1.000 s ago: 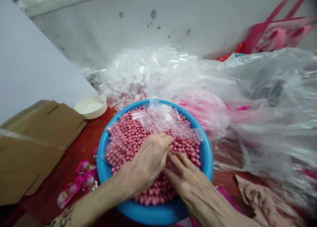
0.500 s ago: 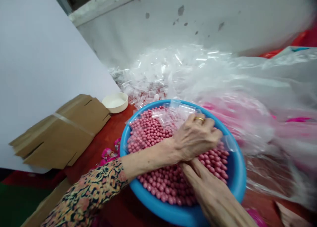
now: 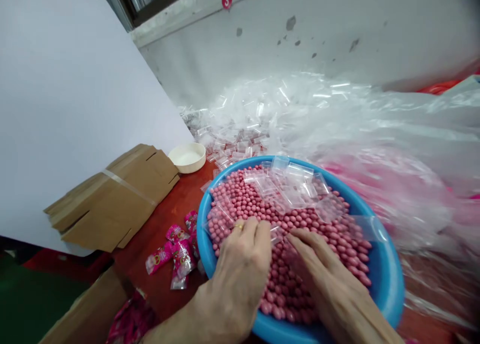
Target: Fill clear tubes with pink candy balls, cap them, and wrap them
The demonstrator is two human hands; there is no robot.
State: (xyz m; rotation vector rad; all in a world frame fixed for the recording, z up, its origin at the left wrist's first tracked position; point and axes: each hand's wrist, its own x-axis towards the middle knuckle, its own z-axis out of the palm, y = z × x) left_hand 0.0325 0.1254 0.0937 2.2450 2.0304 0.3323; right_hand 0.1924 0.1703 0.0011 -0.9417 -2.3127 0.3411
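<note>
A blue basin [image 3: 392, 279] holds a heap of small pink balls [image 3: 247, 194]. Several clear plastic tubes [image 3: 294, 196] lie on the heap toward the far rim. My left hand [image 3: 243, 269], with a ring, is over the near left part of the basin, its fingers curled down and the tips hidden. Against its index finger shows a small clear plastic piece [image 3: 276, 234]. To its right, my right hand [image 3: 330, 279] is lowered to the balls with fingers bent together; what lies under them is hidden.
Pink wrapped packets [image 3: 182, 254] lie left of the basin on the red table [image 3: 165, 224]. Beyond are a flattened cardboard stack [image 3: 116, 194] and a white round dish [image 3: 187, 159]. Clear tubes [image 3: 240, 146] and plastic bags [image 3: 382, 129] pile along the wall.
My left hand has left the far right of the basin, where it crossed over my right hand, and is now at the near left. The hands are apart; the view has shifted.
</note>
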